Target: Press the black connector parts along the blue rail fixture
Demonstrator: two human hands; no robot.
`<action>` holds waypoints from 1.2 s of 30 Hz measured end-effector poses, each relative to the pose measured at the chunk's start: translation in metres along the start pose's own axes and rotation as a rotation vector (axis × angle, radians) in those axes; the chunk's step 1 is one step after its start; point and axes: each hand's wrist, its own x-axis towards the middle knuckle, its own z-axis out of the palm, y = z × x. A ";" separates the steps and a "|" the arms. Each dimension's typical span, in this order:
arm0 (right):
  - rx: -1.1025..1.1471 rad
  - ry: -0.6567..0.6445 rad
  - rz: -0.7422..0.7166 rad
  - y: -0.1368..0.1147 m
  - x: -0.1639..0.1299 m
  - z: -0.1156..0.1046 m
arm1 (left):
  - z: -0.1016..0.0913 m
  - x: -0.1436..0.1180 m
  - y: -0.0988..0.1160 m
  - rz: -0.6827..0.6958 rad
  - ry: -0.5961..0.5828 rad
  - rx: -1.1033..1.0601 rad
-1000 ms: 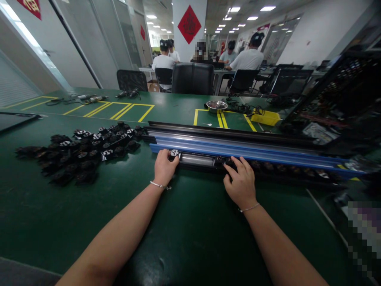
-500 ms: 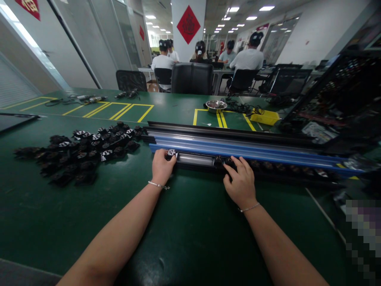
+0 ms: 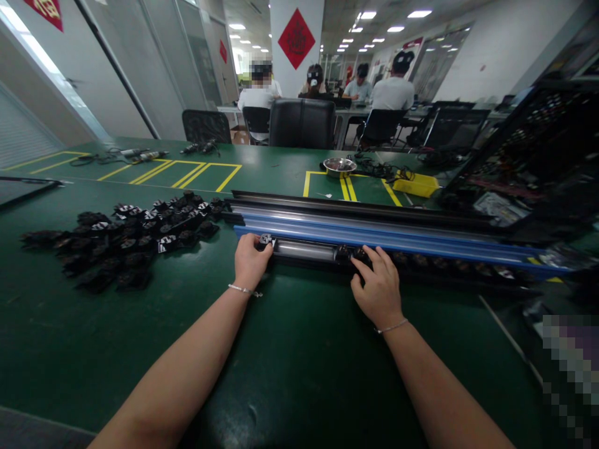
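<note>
My left hand (image 3: pixel 251 260) pinches a small black part with a whitish top (image 3: pixel 266 240) between thumb and fingers, at the left end of a black channel rail (image 3: pixel 304 250). What kind of part it is I cannot make out. Farther right, my right hand (image 3: pixel 378 284) rests over the same rail, its fingers stretched out and apart. Their tips touch or nearly touch a small dark round part (image 3: pixel 359 253). Just left of them another dark part (image 3: pixel 343 252) sits in the channel. More such parts line the rail to the right of this hand.
A heap of similar black parts (image 3: pixel 140 234) lies to the left on the green table (image 3: pixel 290 362). Behind the black rail run blue rails (image 3: pixel 374 233) and another dark rail (image 3: pixel 327 206). A metal bowl (image 3: pixel 340 166) and a yellow bin (image 3: pixel 415 184) stand farther back. People sit beyond.
My left hand has shifted slightly to the left along the rail with the small black part. My right hand stays nearly where it was.
</note>
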 end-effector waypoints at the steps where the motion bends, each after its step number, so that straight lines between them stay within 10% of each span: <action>1: -0.001 -0.001 0.000 0.000 0.000 0.000 | 0.000 0.001 -0.001 -0.006 0.001 0.004; 16: -0.008 -0.001 0.011 0.002 0.000 0.001 | -0.021 0.015 -0.021 -0.097 -0.007 0.069; 29: -0.012 -0.017 0.043 -0.001 0.001 0.002 | -0.122 0.028 -0.120 -0.347 -0.051 0.726; 36: -0.003 -0.019 0.040 -0.001 0.000 0.003 | -0.132 0.026 -0.124 -0.443 -0.060 0.830</action>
